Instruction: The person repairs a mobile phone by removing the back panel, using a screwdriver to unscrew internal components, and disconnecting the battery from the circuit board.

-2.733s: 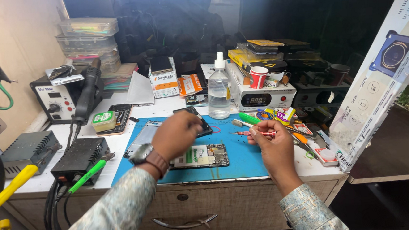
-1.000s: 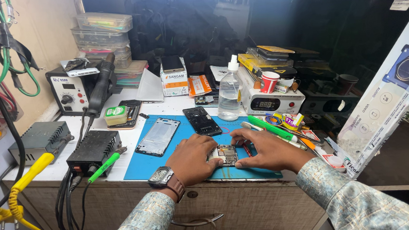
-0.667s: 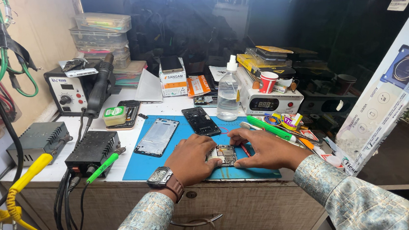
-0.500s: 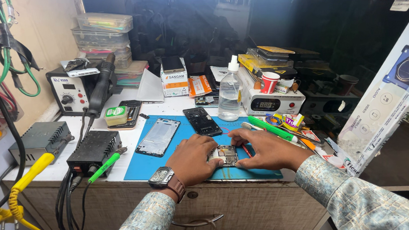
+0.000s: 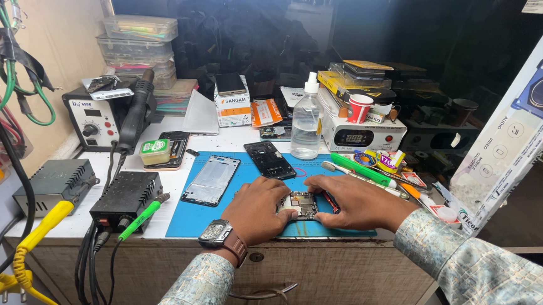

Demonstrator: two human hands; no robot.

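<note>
We have both hands down on the opened phone point(image 5: 299, 204), which lies near the front edge of the blue work mat point(image 5: 190, 217), its circuit board facing up. Our left hand point(image 5: 257, 208), with the wristwatch point(image 5: 216, 234) on its wrist, curls over the phone's left end, fingers closed against it. Our right hand point(image 5: 356, 201) covers the right end, its fingers pressed along the top edge. Both grip the phone between them; whether a small tool sits under the right fingers we cannot tell, since the hand hides that spot.

To do this well, we judge it best to keep the phone flat on the mat and steady it from both ends, so the board does not flex. Pressure should fall on the frame, not on the exposed components. A light, even squeeze suits a part this thin.

Around us lie things worth keeping clear of: the bare phone frame point(image 5: 210, 179) to the left on the mat, the dark phone point(image 5: 269, 160) behind our hands, the spray bottle point(image 5: 306, 122) standing further back, and the green tool point(image 5: 360, 169) just beyond the right hand. The soldering iron with the green handle point(image 5: 140, 217) rests on its black box, well apart to the left.
</note>
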